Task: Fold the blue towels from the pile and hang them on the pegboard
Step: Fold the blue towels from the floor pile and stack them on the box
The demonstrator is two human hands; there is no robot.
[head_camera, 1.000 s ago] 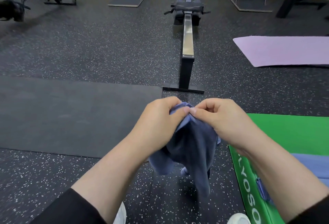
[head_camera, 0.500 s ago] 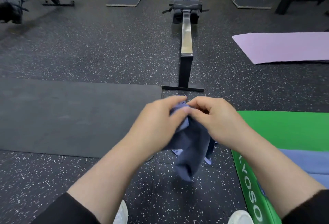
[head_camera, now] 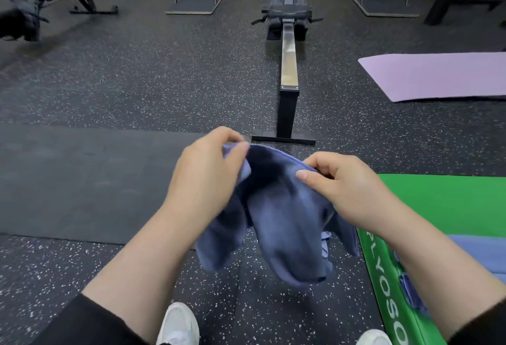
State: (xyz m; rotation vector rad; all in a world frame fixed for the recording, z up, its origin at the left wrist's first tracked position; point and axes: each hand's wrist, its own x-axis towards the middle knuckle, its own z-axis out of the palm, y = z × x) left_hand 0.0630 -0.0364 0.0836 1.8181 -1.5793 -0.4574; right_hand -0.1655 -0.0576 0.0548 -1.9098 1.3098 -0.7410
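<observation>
The hands have drawn apart since a second ago, spreading the top hem of the blue towel (head_camera: 284,218) between them. The left hand (head_camera: 208,174) pinches one end, the right hand (head_camera: 347,188) the other, and the cloth hangs in folds above the speckled floor (head_camera: 137,76), just left of the green box (head_camera: 438,207)

A rowing machine (head_camera: 288,70) was seen straight ahead on the speckled black floor (head_camera: 137,70), with a dark mat (head_camera: 82,180) laid to the left. A lilac mat (head_camera: 438,76) was spread at right, beyond a green box (head_camera: 438,202) lettered in white; white shoes (head_camera: 178,325) were noted at bottom.
</observation>
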